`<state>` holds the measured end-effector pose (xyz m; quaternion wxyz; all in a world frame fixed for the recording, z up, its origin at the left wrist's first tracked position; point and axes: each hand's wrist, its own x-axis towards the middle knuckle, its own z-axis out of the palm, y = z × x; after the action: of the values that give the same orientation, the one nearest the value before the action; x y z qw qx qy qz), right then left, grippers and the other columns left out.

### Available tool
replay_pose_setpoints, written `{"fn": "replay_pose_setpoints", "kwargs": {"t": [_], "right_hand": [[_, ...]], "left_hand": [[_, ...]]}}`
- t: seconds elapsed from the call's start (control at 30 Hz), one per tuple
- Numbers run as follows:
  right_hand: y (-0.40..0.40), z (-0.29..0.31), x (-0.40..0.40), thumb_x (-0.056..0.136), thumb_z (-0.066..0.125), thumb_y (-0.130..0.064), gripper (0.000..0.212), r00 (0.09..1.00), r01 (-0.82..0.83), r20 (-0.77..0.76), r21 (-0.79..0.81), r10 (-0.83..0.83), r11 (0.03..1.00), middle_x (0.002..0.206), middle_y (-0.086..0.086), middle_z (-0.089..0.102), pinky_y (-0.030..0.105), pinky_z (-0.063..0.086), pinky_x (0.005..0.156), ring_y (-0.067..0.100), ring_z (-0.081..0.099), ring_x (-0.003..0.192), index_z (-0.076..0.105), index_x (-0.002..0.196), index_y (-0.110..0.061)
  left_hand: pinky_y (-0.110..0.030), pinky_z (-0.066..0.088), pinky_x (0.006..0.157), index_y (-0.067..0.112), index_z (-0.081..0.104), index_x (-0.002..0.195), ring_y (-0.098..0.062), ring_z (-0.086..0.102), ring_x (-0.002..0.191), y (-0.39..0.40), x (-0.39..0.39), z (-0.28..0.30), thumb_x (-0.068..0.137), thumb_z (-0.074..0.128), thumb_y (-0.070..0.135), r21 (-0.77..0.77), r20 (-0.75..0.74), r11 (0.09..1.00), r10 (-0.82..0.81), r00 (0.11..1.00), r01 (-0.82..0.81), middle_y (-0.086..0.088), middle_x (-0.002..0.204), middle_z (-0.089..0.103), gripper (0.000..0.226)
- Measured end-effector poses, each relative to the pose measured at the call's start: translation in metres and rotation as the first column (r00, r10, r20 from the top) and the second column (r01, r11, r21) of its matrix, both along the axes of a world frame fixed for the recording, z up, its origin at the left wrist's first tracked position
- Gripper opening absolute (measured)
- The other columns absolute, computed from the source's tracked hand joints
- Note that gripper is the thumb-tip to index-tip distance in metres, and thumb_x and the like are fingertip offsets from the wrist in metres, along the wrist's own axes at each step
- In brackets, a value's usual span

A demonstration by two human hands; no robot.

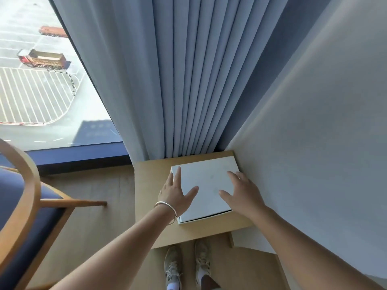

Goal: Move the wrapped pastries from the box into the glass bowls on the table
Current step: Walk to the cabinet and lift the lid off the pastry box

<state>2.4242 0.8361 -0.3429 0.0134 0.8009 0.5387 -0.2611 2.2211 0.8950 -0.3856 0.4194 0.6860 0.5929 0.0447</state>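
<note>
While the closed white box sits lower center, our left hand and right hand rest apart on its lid, fingers spread.

No text, label, brand, number or sign can be read anywhere in the view. The lid of the white box, between the left hand and the right hand, is plain, with only a few faint smudges on it. The table beyond and beside the left hand bears no print. Far past the left hand, through the window, the trucks on the road are too small and blurred for any lettering to show, and the painted road lines form stripes only, no words or figures.
</note>
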Motion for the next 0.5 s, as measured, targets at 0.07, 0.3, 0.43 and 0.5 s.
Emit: {"fn": "replay_pose_setpoints", "kwargs": {"t": [0.07, 0.3, 0.43, 0.5], "right_hand": [[0.008, -0.019, 0.014, 0.093, 0.047, -0.058, 0.073, 1.000, 0.011, -0.017, -0.025, -0.012, 1.000, 0.161, 0.003, 0.018, 0.046, 0.028, 0.115, 0.025, 0.023, 0.145, 0.019, 0.153, -0.026], [0.019, -0.079, 0.066, 0.091, 0.049, -0.060, 0.077, 0.990, 0.088, -0.101, -0.116, -0.100, 0.989, 0.161, 0.002, 0.020, 0.047, 0.035, 0.111, 0.028, 0.028, 0.143, 0.017, 0.153, -0.027], [0.021, -0.105, 0.087, 0.090, 0.051, -0.059, 0.081, 0.979, 0.123, -0.145, -0.132, -0.142, 0.984, 0.161, 0.005, 0.016, 0.045, 0.035, 0.109, 0.028, 0.025, 0.144, 0.013, 0.154, -0.027], [0.024, -0.115, 0.093, 0.090, 0.053, -0.058, 0.083, 0.969, 0.137, -0.186, -0.143, -0.162, 0.980, 0.161, 0.005, 0.015, 0.045, 0.035, 0.110, 0.028, 0.025, 0.144, 0.011, 0.154, -0.027]], "left_hand": [[-0.047, 0.022, 0.115, 0.032, -0.005, 0.150, -0.023, 0.011, 0.145, 0.003, 0.010, -0.018, 0.086, 0.047, 0.063, -0.069, 0.038, 0.996, 0.064, 0.997, -0.061, 0.002, 0.160, 0.004, 0.087], [-0.047, 0.017, 0.116, 0.030, -0.002, 0.150, -0.024, 0.007, 0.145, 0.011, 0.036, -0.069, 0.086, 0.056, 0.056, -0.176, 0.064, 0.947, 0.284, 0.957, -0.270, -0.003, 0.160, 0.002, 0.091], [-0.046, 0.016, 0.116, 0.027, -0.003, 0.150, -0.022, 0.007, 0.145, 0.014, 0.046, -0.087, 0.087, 0.058, 0.052, -0.195, 0.079, 0.921, 0.356, 0.931, -0.336, -0.003, 0.160, 0.002, 0.091], [-0.045, 0.015, 0.116, 0.026, -0.003, 0.151, -0.021, 0.006, 0.145, 0.013, 0.049, -0.094, 0.087, 0.059, 0.050, -0.203, 0.095, 0.913, 0.378, 0.921, -0.354, -0.003, 0.159, 0.003, 0.092]]}}
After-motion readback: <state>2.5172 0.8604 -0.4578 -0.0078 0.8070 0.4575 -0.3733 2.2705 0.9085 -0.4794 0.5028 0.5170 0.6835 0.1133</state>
